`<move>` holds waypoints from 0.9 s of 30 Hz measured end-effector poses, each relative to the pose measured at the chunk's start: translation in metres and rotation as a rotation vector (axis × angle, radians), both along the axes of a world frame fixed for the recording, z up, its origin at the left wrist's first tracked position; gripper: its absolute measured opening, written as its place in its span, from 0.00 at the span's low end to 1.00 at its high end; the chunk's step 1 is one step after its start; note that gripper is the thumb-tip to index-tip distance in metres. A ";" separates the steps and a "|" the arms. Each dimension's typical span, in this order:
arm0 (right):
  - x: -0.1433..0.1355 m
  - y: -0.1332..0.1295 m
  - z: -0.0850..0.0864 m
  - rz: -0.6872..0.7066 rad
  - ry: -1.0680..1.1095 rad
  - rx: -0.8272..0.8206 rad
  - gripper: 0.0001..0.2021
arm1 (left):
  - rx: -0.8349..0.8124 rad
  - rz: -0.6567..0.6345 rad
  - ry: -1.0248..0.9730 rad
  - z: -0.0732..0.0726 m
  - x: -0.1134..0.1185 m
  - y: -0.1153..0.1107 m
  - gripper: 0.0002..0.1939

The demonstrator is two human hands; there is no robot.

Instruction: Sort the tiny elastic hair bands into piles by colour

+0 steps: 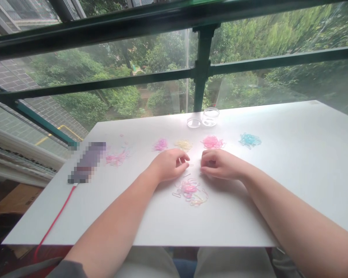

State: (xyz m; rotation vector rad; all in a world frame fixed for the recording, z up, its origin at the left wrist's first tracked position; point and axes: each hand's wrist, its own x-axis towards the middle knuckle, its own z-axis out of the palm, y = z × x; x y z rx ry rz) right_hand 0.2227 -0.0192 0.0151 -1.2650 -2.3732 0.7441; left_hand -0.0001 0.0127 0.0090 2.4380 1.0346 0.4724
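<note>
The left hand (169, 164) has thumb and fingers apart, nothing visible between, near a mixed pile of bands (189, 187) lying between the forearms, likely light, soft and stretchy, best pinched singly by an edge. The right hand (220, 165) is curled; whether it clasps a band, I cannot tell. Beyond, a purple heap (161, 144), yellow heap (184, 144), pink heap (212, 142) and blue heap (249, 139) line the smooth white table (234, 226) by a green window frame (202, 58).
</note>
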 end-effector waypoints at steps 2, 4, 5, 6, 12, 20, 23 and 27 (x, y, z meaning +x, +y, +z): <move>-0.001 -0.001 0.002 0.031 -0.001 -0.018 0.06 | 0.029 0.021 0.024 -0.002 0.002 0.001 0.09; -0.003 -0.003 0.002 0.025 0.007 -0.072 0.06 | 0.052 0.015 0.064 -0.003 0.004 0.001 0.07; -0.004 -0.003 0.001 0.002 0.018 -0.104 0.06 | 0.062 0.009 0.081 -0.002 0.005 0.001 0.07; -0.005 -0.003 0.001 -0.032 0.033 -0.129 0.06 | 0.072 0.006 0.094 -0.002 0.006 0.000 0.06; -0.010 -0.002 -0.004 -0.208 0.122 -0.180 0.07 | 0.043 0.033 0.083 -0.001 0.009 -0.003 0.07; -0.014 -0.003 -0.012 -0.134 0.213 -0.195 0.07 | -0.074 0.063 0.002 -0.001 0.011 -0.007 0.10; -0.016 -0.003 -0.011 -0.146 0.242 -0.205 0.05 | -0.074 0.061 -0.020 -0.001 0.012 -0.007 0.10; -0.018 -0.003 -0.009 -0.155 0.276 -0.175 0.04 | -0.087 0.055 -0.060 -0.002 0.013 -0.007 0.09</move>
